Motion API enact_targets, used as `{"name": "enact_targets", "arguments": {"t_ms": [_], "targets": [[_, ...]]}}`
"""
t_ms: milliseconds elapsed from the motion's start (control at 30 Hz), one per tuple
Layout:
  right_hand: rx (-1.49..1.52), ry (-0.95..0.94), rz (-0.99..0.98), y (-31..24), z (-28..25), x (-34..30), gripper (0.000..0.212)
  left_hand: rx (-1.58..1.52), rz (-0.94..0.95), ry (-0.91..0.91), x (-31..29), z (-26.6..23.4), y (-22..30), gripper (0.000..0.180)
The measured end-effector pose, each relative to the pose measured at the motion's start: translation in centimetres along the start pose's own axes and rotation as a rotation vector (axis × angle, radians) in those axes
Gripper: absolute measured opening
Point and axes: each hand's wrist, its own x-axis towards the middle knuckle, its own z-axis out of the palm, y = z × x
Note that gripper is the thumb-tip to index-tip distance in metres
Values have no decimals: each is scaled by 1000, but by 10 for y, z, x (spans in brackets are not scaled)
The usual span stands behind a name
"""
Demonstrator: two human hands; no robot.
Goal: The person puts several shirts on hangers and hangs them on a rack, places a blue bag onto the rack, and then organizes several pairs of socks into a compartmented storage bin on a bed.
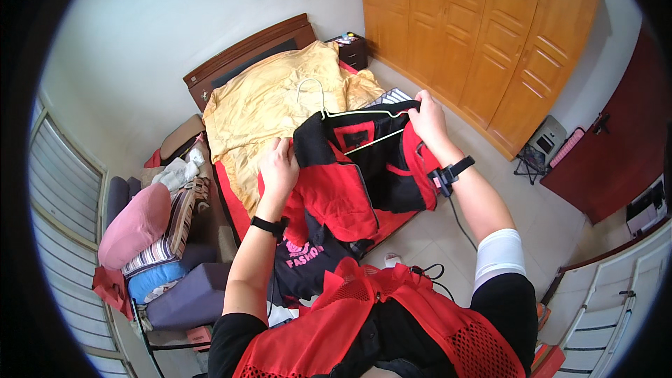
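A red and black zip jacket point(337, 197) hangs spread in front of me, its front open and dark lining showing. Inside its shoulders sits a pale yellow-green clothes hanger point(375, 143), hook upward over the bed. My left hand point(278, 166) is closed on the red cloth at the jacket's left shoulder. At the opposite shoulder, my right hand point(428, 120) grips the jacket near the hanger's end; whether its fingers also touch the hanger I cannot tell. Below the jacket lies a black garment with a pink print point(297, 276).
Behind the jacket stands a bed with a rumpled golden cover point(255, 91). Cushions point(136, 227) and folded cloth are piled at the left. A wooden wardrobe point(469, 35) lines the far right, with a dark red door point(609, 147) nearer. A thin cable point(458, 220) hangs from my right wrist.
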Motion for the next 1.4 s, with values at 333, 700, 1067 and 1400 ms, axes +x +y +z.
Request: {"name": "enact_targets", "arguments": {"t_ms": [333, 700, 1067, 1400], "targets": [[254, 0, -53, -49, 36, -27, 31, -90, 39, -24, 2, 1, 43, 9], [563, -380, -429, -27, -42, -5, 14, -164, 47, 46, 9, -28, -13, 14], [89, -450, -730, 2, -10, 14, 13, -279, 154, -36, 20, -26, -13, 14], [310, -340, -674, -33, 11, 1, 15, -286, 158, -95, 30, -25, -10, 10]]}}
